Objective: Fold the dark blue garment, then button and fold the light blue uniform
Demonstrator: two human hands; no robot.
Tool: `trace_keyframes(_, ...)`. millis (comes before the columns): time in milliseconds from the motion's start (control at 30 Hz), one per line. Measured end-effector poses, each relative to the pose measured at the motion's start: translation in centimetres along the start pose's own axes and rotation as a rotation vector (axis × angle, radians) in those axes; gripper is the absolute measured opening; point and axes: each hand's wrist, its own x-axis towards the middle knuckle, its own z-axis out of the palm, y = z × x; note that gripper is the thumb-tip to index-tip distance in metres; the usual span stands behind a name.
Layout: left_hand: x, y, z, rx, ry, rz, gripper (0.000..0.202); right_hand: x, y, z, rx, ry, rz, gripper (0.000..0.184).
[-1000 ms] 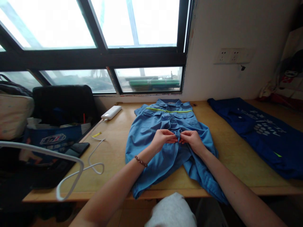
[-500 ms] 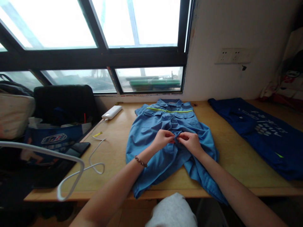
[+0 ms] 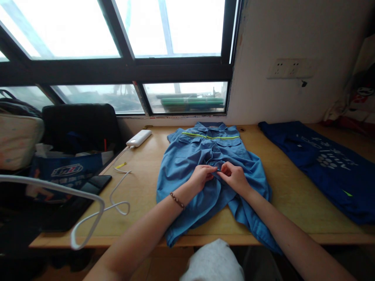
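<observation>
Both hands meet at the front opening of the light-blue work shirt [image 3: 187,158]. The left hand [image 3: 202,176] and right hand [image 3: 234,177] each pinch a fabric edge, fingers [image 3: 213,170] drawn narrow. Working the closure here likely goes best with both edges kept flat, aligned and lightly tensioned. The shirt lies on the surface [image 3: 140,187], its collar beyond the fingers and its hem trailing back under the wrists.

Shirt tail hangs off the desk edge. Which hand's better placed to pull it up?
Right, probably: the right hand pinches the shirt front just above that tail; the left hand sits on the far side.
</observation>
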Motion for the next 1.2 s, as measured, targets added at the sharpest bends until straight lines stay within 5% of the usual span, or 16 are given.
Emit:
trace_keyframes(267, 0.5, 0.0, -0.3, -0.121, -0.110, -0.102, 0.011, 0.2, -0.1, -0.1, 0.042, -0.025, 0.003, 0.023)
trace_keyframes(633, 0.3, -0.1, -0.1, -0.102, -0.124, 0.119, 0.029, 0.2, -0.2, -0.2, 0.188, -0.076, 0.071, 0.026)
trace_keyframes(967, 0.1, 0.6, 0.7, 0.312, -0.202, 0.387, 0.037, 1.0, 0.5, -0.6, 0.845, -0.302, 0.529, 0.030)
trace_keyframes(1067, -0.9, 2.2, 0.4, 0.593, -0.159, 0.451, 0.035, 1.0, -0.1, -1.5, 0.689, -0.361, 0.529, 0.033)
trace_keyframes(1200, -6.1, 3.7, -0.5, 1.106, -0.150, 0.513, 0.042, -1.3, -1.6, -3.0, 0.038, -0.338, 0.331, 0.030)
